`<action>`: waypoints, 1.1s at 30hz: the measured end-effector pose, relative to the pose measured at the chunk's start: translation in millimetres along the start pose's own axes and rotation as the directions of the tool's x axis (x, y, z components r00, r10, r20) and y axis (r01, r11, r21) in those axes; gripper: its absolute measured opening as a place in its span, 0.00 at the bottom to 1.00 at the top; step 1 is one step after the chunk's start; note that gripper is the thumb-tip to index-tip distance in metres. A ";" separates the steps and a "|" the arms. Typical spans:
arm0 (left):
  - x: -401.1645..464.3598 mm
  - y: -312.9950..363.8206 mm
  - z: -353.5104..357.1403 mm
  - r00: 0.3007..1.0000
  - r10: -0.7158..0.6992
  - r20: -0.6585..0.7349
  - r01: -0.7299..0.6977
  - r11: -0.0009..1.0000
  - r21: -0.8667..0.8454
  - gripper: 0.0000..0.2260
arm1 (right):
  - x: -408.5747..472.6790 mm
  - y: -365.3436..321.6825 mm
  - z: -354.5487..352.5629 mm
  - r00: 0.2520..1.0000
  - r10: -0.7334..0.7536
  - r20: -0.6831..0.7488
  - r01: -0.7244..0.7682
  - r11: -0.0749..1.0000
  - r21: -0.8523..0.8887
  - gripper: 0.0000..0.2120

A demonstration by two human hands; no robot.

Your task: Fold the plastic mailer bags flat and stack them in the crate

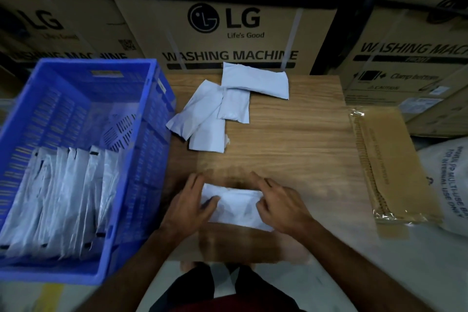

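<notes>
"lg washing machine" on carton [228, 33]

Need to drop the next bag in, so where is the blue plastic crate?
In the head view, the blue plastic crate sits left of the wooden table, beside the left hand.

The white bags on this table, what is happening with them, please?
A person is folding a white mailer bag on the wooden table, with the left hand and right hand on its two ends. A few more bags lie loose further back on the table. The blue crate on the left already holds a row of bags. A flat cardboard pack in clear wrap lies at the right.
</notes>
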State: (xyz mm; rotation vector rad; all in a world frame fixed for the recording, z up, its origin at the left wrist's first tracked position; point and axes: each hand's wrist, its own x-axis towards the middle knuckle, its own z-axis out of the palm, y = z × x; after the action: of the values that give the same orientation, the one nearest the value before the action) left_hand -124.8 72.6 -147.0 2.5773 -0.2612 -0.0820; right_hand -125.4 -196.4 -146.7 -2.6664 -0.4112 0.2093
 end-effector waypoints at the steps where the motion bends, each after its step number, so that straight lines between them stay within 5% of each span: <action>1: -0.2 -5.8 6.6 0.998 -0.068 0.013 0.067 0.996 0.054 0.27 | 2.6 3.5 8.8 0.999 0.005 -0.039 -0.007 0.999 -0.051 0.33; 4: -3.8 -13.6 30.3 0.996 -0.087 0.000 0.085 0.962 0.259 0.28 | 4.1 2.6 39.7 0.990 -0.032 -0.140 0.011 0.989 -0.147 0.29; 7: -1.0 -15.9 49.9 0.997 0.062 0.048 -0.073 0.954 0.292 0.28 | 6.9 -19.7 67.9 0.989 -0.050 -0.138 0.044 0.998 -0.049 0.29; 12: 1.9 -38.5 75.2 0.987 0.072 0.146 -0.108 0.961 0.255 0.27 | 15.6 -27.2 106.4 0.999 -0.037 -0.030 0.035 0.998 -0.055 0.32; 21: 1.0 -38.7 86.8 0.993 0.048 0.109 -0.075 0.963 0.258 0.28 | 20.8 -20.0 115.9 0.999 -0.048 0.020 0.050 0.989 -0.136 0.33; 28: -0.5 -12.2 95.5 0.989 0.106 0.099 -0.129 0.955 0.267 0.29 | 0.4 5.7 88.1 0.990 0.041 -0.137 -0.049 0.997 -0.056 0.31; 33: 3.1 -10.7 106.4 0.988 0.088 0.129 -0.121 0.953 0.278 0.29 | -11.4 31.8 80.1 0.998 0.037 -0.047 -0.043 0.990 -0.138 0.35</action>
State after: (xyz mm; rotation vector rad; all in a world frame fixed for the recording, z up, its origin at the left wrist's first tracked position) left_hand -131.8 26.3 -243.2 2.8426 -0.4848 -0.1649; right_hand -144.9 -195.9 -231.4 -2.8118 -0.3710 0.1372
